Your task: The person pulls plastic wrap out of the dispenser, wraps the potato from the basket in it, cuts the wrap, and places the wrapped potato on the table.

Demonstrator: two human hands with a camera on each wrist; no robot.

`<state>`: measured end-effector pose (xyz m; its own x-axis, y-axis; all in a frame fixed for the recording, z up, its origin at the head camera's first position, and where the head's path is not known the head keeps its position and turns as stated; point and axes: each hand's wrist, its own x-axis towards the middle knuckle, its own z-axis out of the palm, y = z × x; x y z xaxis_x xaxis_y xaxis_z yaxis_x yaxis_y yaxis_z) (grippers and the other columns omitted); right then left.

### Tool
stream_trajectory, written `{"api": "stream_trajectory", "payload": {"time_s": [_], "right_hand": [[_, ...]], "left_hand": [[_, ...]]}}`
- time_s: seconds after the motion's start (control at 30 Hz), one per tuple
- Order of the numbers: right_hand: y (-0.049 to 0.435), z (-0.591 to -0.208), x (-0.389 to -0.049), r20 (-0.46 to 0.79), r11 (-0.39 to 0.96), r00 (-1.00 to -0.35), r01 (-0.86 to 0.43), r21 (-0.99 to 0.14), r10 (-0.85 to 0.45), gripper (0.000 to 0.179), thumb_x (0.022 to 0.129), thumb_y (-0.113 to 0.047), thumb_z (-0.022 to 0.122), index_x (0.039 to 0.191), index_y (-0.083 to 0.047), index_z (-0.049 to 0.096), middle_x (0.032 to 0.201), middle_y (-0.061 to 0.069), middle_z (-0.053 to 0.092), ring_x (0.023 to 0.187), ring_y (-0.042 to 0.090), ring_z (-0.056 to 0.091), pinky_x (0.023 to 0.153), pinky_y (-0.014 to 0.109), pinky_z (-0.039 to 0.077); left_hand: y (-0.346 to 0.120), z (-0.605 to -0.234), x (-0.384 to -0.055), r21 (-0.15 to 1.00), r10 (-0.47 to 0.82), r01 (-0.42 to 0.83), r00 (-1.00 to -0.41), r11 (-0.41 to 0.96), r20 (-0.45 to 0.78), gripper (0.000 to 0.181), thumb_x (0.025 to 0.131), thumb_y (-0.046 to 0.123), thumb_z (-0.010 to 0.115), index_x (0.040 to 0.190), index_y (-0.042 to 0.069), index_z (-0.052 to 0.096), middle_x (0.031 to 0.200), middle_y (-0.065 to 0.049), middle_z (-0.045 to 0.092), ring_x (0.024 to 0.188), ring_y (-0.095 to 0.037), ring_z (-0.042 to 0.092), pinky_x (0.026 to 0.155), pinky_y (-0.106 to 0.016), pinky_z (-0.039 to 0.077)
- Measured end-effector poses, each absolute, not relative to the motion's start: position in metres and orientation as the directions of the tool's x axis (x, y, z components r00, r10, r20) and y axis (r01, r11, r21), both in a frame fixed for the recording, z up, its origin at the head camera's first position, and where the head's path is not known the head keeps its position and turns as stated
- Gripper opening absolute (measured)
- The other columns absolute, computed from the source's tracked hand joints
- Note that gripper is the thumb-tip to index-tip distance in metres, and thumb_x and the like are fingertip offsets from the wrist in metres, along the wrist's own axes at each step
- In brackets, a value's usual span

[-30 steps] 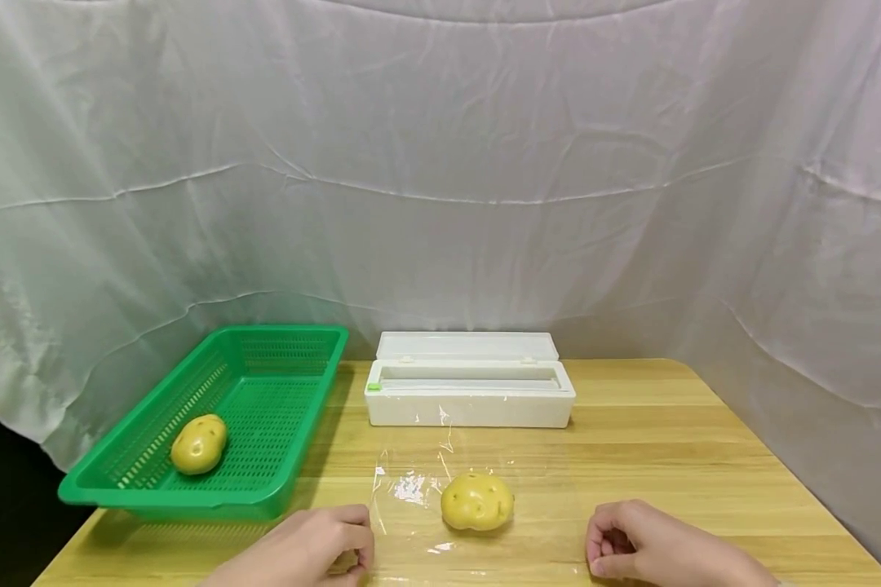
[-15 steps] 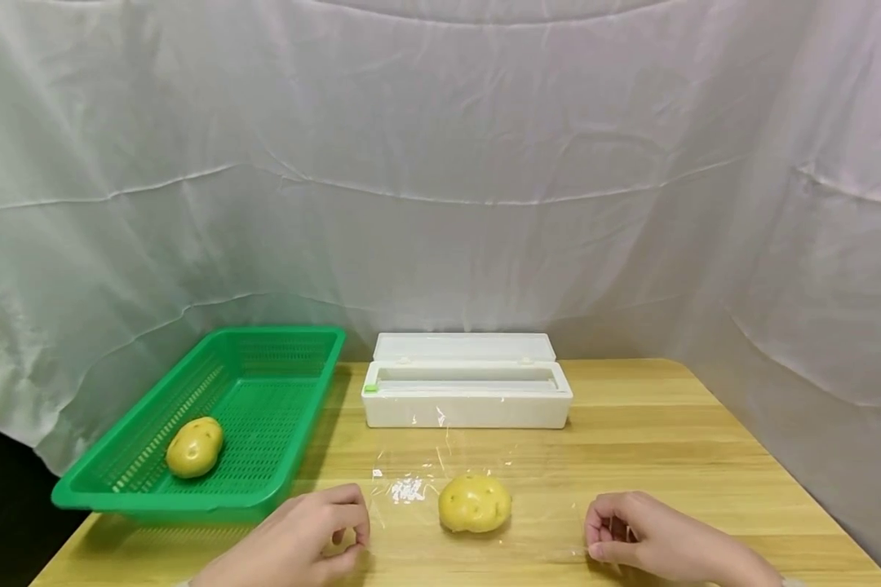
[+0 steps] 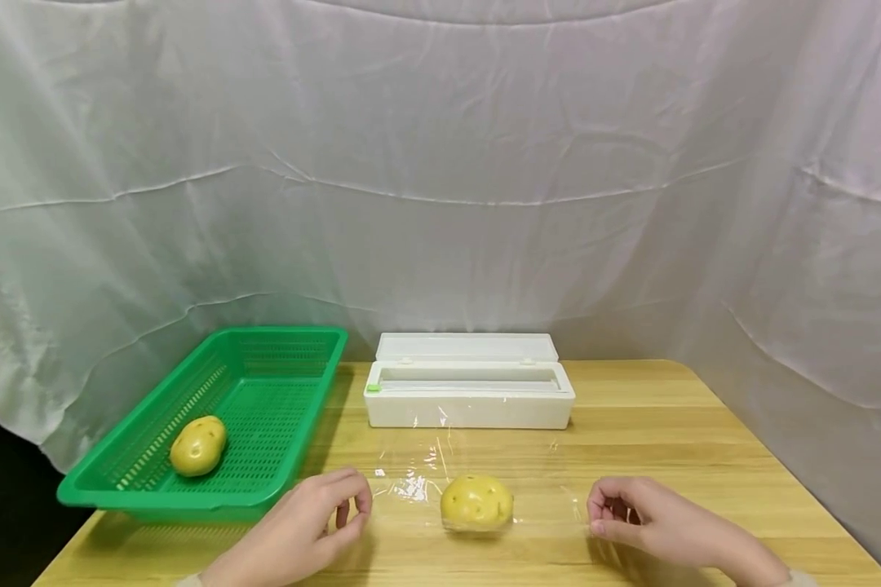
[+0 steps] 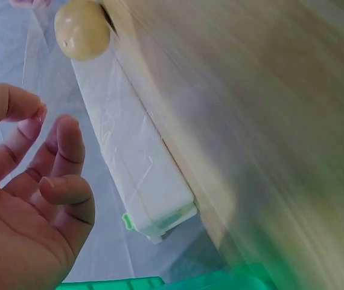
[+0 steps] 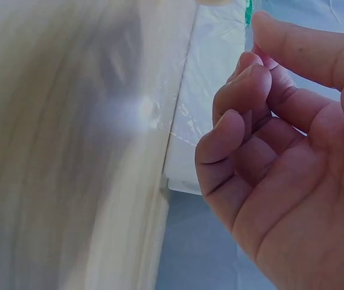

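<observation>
Nearest to me are a person's two bare hands, and both have risen a little off the table since a second ago: the left hand [image 3: 304, 522] and the right hand [image 3: 657, 518] each pinch, thumb to fingertips, one near corner of a single sheet of clear, glossy plastic film [image 3: 411, 487], the other fingers loosely curled. The film's near edge, which lay down on the wood then, is now lifted, and its line crosses the lower front of a smooth, lumpy, yellow oval potato [image 3: 477, 501] with small dimpled eyes. That potato keeps its place on the film, midway between the hands and touched by neither. Off to the person's left stands one green plastic basket [image 3: 169, 499], rectangular, with slotted sides and a perforated floor; one more yellow potato [image 3: 198, 446] lies in it, so I count two in all. Farther back, beyond the film, sits one long white box [image 3: 529, 412] with its hinged lid [image 3: 466, 346] up, a pale roll [image 3: 470, 384] inside and a small bright green tab [image 3: 374, 388] at its left end. All this is on one table [image 3: 631, 424] of striped, honey-coloured wood grain with rounded far corners. Behind it hangs grey, satiny cloth [image 3: 440, 163], creased and rippled.
</observation>
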<state>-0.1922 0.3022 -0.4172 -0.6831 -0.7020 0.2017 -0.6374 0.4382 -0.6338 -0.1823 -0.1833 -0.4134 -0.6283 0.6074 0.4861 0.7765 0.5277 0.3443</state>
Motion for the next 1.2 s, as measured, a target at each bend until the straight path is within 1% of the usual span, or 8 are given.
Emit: {"api": "stream_trajectory", "payload": {"time_s": [0.13,0.27,0.4,0.53,0.73,0.87,0.97,1.2], "right_hand": [[0.301,-0.417,-0.197,0.233,0.427,-0.676,-0.656,-0.622,-0.700,0.016,0.104,-0.008,0.068,0.099,-0.023,0.064,0.082,-0.016,0.058,0.076,-0.010,0.050,0.060,0.018,0.047],[0.301,-0.416,-0.201,0.252,0.411,-0.668,-0.666,-0.623,-0.701,0.016,0.104,-0.006,0.068,0.099,-0.021,0.064,0.081,-0.012,0.058,0.076,-0.009,0.050,0.060,0.019,0.047],[0.302,-0.416,-0.208,0.243,0.407,-0.665,-0.662,-0.629,-0.706,0.015,0.104,-0.004,0.067,0.098,-0.018,0.065,0.080,-0.010,0.059,0.076,-0.009,0.050,0.059,0.019,0.046],[0.301,-0.415,-0.214,0.209,0.429,-0.680,-0.640,-0.637,-0.703,0.014,0.104,-0.005,0.067,0.097,-0.017,0.065,0.081,-0.013,0.058,0.075,-0.009,0.050,0.059,0.019,0.046],[0.298,-0.414,-0.219,0.164,0.467,-0.701,-0.613,-0.637,-0.694,0.012,0.105,-0.010,0.067,0.095,-0.018,0.065,0.081,-0.018,0.057,0.074,-0.008,0.051,0.060,0.020,0.046],[0.298,-0.415,-0.222,0.143,0.485,-0.707,-0.603,-0.633,-0.693,0.012,0.106,-0.013,0.067,0.095,-0.018,0.065,0.081,-0.019,0.056,0.073,-0.008,0.051,0.060,0.020,0.046],[0.297,-0.416,-0.225,0.127,0.495,-0.709,-0.597,-0.631,-0.693,0.012,0.106,-0.014,0.067,0.095,-0.018,0.066,0.081,-0.019,0.056,0.073,-0.008,0.051,0.061,0.020,0.046],[0.294,-0.419,-0.228,0.091,0.512,-0.717,-0.574,-0.639,-0.691,0.011,0.106,-0.018,0.067,0.095,-0.018,0.066,0.082,-0.019,0.056,0.075,-0.007,0.050,0.062,0.019,0.045]], "left_hand": [[-0.182,-0.415,-0.185,0.359,0.590,0.772,-0.634,0.525,0.500,0.034,0.092,0.000,0.074,0.092,0.030,0.058,0.092,0.021,0.059,0.077,0.006,0.053,0.065,-0.016,0.050],[-0.179,-0.416,-0.188,0.399,0.568,0.751,-0.660,0.526,0.492,0.034,0.092,-0.002,0.072,0.089,0.028,0.057,0.087,0.020,0.057,0.074,0.006,0.052,0.064,-0.017,0.050],[-0.177,-0.419,-0.192,0.459,0.529,0.690,-0.724,0.560,0.443,0.032,0.093,-0.001,0.071,0.087,0.028,0.057,0.082,0.020,0.057,0.071,0.006,0.050,0.062,-0.018,0.048],[-0.174,-0.421,-0.195,0.503,0.489,0.620,-0.784,0.602,0.382,0.030,0.094,0.001,0.069,0.085,0.028,0.058,0.080,0.019,0.059,0.067,0.007,0.050,0.060,-0.018,0.046],[-0.172,-0.422,-0.198,0.558,0.465,0.551,-0.831,0.620,0.304,0.027,0.095,0.002,0.068,0.085,0.025,0.059,0.080,0.015,0.063,0.064,0.005,0.051,0.058,-0.019,0.046],[-0.170,-0.423,-0.200,0.570,0.454,0.521,-0.849,0.635,0.270,0.027,0.094,0.002,0.069,0.084,0.025,0.059,0.080,0.014,0.063,0.062,0.004,0.049,0.056,-0.020,0.045],[-0.169,-0.423,-0.201,0.565,0.453,0.514,-0.853,0.646,0.259,0.027,0.094,0.003,0.069,0.083,0.024,0.058,0.080,0.014,0.061,0.064,0.004,0.049,0.057,-0.020,0.045],[-0.168,-0.422,-0.204,0.514,0.472,0.535,-0.842,0.670,0.262,0.029,0.092,0.003,0.071,0.080,0.025,0.058,0.076,0.016,0.059,0.068,0.003,0.047,0.059,-0.019,0.042]]}}
